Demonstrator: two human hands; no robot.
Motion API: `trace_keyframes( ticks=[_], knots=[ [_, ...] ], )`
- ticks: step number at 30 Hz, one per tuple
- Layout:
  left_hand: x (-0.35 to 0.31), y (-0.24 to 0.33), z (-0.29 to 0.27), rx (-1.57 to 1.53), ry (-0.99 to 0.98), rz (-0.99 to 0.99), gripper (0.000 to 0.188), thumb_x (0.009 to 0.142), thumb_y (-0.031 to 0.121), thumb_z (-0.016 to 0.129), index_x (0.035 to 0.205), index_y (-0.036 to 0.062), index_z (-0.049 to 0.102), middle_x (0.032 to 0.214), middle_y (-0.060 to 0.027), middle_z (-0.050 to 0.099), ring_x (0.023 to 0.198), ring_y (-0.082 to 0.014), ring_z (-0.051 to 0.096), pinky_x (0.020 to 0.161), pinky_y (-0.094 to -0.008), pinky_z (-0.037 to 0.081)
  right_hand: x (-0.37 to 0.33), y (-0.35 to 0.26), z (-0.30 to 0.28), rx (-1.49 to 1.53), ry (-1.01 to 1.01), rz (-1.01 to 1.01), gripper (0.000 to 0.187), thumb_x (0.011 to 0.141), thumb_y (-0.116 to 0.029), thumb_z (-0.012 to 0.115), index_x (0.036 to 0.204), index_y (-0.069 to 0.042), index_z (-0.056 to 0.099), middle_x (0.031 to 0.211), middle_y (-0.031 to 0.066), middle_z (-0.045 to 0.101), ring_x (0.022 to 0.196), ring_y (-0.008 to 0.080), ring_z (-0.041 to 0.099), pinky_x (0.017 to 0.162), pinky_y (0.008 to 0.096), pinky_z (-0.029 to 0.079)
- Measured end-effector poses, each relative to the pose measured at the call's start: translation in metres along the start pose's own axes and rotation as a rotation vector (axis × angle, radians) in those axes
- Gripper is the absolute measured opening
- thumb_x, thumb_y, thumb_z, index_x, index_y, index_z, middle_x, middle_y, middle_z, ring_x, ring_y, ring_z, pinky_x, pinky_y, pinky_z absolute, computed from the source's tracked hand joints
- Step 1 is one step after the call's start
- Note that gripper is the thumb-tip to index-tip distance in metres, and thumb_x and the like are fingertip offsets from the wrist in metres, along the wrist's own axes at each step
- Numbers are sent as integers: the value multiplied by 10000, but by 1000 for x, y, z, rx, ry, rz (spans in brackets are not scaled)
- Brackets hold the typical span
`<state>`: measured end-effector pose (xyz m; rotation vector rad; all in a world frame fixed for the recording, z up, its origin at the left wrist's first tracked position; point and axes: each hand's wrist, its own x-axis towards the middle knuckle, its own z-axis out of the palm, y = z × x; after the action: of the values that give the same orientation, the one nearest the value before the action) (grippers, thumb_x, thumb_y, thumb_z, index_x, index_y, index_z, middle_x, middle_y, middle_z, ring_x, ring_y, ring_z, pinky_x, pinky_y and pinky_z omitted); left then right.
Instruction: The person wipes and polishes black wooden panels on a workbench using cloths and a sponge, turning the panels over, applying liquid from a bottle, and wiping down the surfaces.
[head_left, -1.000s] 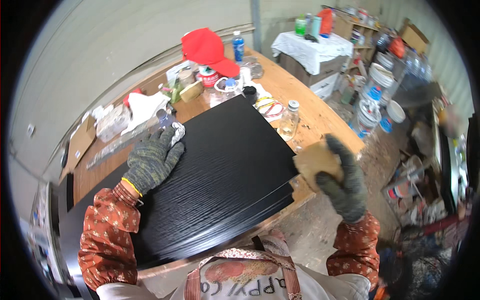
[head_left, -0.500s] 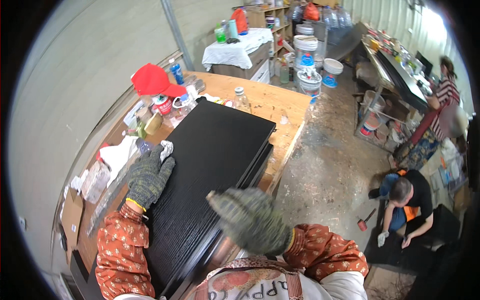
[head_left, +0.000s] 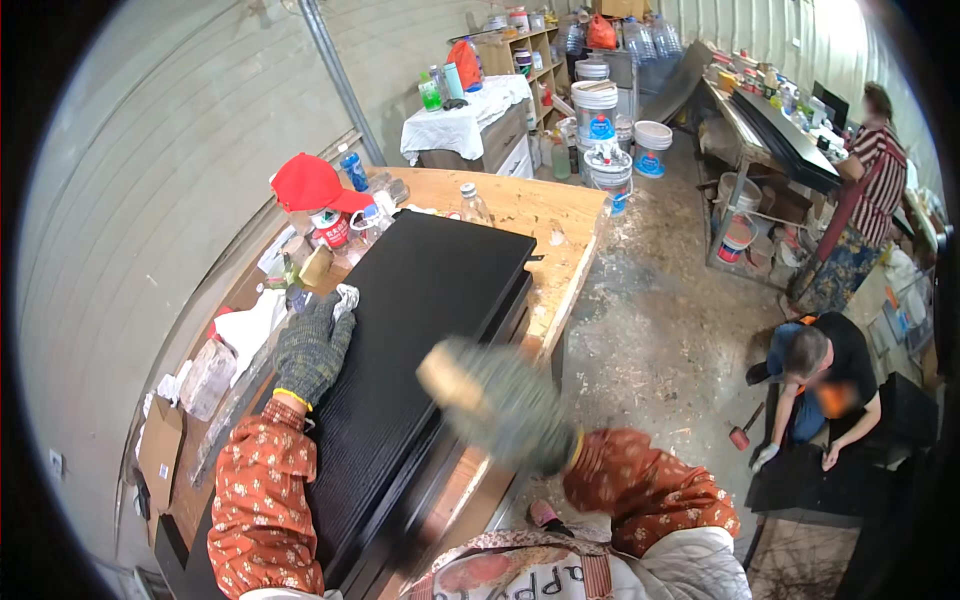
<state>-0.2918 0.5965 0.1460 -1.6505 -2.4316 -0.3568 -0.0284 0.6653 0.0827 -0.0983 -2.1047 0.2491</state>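
Note:
A black wood-grained panel (head_left: pixel 440 270) lies on top of other dark panels on the wooden workbench. My left hand (head_left: pixel 314 345), in a grey-green knit glove, rests on the panel's left edge. A crumpled white wad (head_left: pixel 346 300) is gripped at its fingertips; whether it is cloth or paper I cannot tell. Over the panel's right edge is my gloved right hand (head_left: pixel 505 405), smeared by motion. It is closed around a tan block-like piece (head_left: pixel 450 378), whose exact kind is blurred.
A red cap (head_left: pixel 312 183), bottles, a tape roll (head_left: pixel 316 266) and a plastic-wrapped bundle (head_left: pixel 208 380) line the bench's left side. White buckets (head_left: pixel 595 110) stand beyond it. To the right, one person (head_left: pixel 825 375) crouches near a mallet (head_left: pixel 740 437); another (head_left: pixel 868 190) stands at a far table.
The whole view has shifted slightly. My right hand has turned, and more of the tan piece shows. My left hand has slid a little farther along the panel's edge with the white wad.

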Motion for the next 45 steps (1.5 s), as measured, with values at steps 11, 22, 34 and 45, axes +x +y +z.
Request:
trace_keyframes(
  ticks=[11, 22, 34, 45],
  knots=[
    [-239, -96, -86, 84, 8, 42, 406, 929, 159, 616, 1320, 66, 561, 1342, -173, 567, 1256, -332, 526, 1079, -409, 396, 1, -51, 11, -22, -190, 183, 456, 804, -101, 596, 1249, -6, 571, 1005, 164, 644, 825, 306, 625, 724, 460, 510],
    [-504, -148, -160, 140, 120, -405, 392, 941, 82, 583, 1329, 40, 540, 1335, -187, 567, 1233, -371, 528, 1051, -415, 401, -35, -133, 73, -449, 26, -57, 446, 860, -135, 589, 1300, -73, 553, 1125, 131, 632, 912, 297, 623, 798, 435, 533],
    [-547, -155, -173, 321, 100, -575, 390, 940, 229, 601, 1326, 190, 558, 1313, -109, 585, 1191, -331, 548, 990, -438, 438, -37, -369, 122, 308, -52, -265, 562, 872, -157, 568, 1420, -100, 457, 1228, 99, 586, 966, 251, 589, 752, 413, 511],
    [-646, -216, -219, -379, 101, -676, 378, 927, 102, 644, 1297, 46, 593, 1301, -127, 616, 1233, -214, 543, 1081, -329, 392, -43, -362, 108, 238, 189, -18, 493, 887, -115, 610, 1335, 56, 497, 1094, 189, 631, 979, 336, 619, 865, 431, 495]
  ],
)
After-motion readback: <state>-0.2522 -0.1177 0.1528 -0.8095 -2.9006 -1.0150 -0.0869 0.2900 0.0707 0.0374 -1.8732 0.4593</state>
